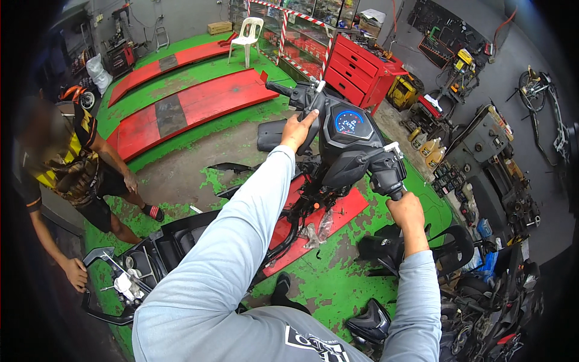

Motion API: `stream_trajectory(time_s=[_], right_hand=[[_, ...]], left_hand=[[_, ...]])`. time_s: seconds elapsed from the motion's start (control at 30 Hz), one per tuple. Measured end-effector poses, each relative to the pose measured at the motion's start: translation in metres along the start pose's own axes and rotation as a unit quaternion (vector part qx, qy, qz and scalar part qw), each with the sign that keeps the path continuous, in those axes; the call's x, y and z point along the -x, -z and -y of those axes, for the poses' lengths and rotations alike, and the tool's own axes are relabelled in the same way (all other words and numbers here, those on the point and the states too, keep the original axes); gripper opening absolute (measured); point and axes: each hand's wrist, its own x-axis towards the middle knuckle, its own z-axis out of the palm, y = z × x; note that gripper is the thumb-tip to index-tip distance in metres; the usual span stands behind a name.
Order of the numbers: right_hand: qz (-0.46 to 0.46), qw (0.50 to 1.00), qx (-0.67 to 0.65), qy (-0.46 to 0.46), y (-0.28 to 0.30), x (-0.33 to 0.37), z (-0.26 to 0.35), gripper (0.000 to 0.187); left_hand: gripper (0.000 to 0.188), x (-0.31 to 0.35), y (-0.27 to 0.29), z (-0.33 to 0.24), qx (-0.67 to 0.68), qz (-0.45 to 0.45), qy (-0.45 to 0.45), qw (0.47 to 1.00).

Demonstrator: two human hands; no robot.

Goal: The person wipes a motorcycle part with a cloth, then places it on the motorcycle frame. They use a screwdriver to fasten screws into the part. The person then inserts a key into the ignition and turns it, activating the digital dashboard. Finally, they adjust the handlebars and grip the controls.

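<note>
A partly stripped black scooter stands before me, its round digital dashboard [351, 123] lit blue. My left hand [295, 131] is closed on a black mirror-shaped part [313, 134] left of the dashboard, below the left handlebar grip [277, 88]. Some of its fingers are hidden behind that part. My right hand [407, 212] wraps round the right handlebar grip [397, 192]. A black mirror [346, 168] sits between that handlebar and the dashboard. Under the dashboard, the bare frame and wiring [307, 202] are exposed.
At the left a person [72, 157] stands with one hand on the rear grab rail [87, 301]. Red ramps [199, 111], a white chair [247, 37] and a red tool cabinet [356, 69] lie beyond. Black body panels [476, 308] pile up at the right; a loose black part [369, 323] lies nearby.
</note>
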Motion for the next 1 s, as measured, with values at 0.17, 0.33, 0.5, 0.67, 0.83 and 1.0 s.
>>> stream_trajectory(time_s=[0.17,0.33,0.5,0.67,0.83,1.0], right_hand=[[0.006,1.0,0.004,0.005,0.002,0.0,0.003,0.045],[0.014,1.0,0.011,-0.002,0.001,0.001,0.006,0.047],[0.022,1.0,0.001,-0.016,0.005,-0.002,0.013,0.05],[0.0,1.0,0.006,0.001,-0.006,-0.01,-0.005,0.049],[-0.024,0.998,-0.001,0.055,-0.017,-0.013,-0.01,0.046],[-0.031,0.996,0.036,0.082,-0.038,-0.057,-0.051,0.049]], left_hand=[[0.114,-0.002,-0.005,0.016,-0.002,-0.016,-0.03,0.999],[0.112,0.007,0.003,0.029,-0.056,0.007,-0.05,0.997],[0.086,0.05,0.058,0.047,-0.035,0.114,-0.037,0.992],[0.06,0.16,0.144,0.086,0.0,0.204,-0.019,0.979],[0.042,0.332,0.288,0.072,-0.075,0.092,-0.02,0.993],[0.022,0.486,0.431,0.058,-0.351,-0.147,0.033,0.924]])
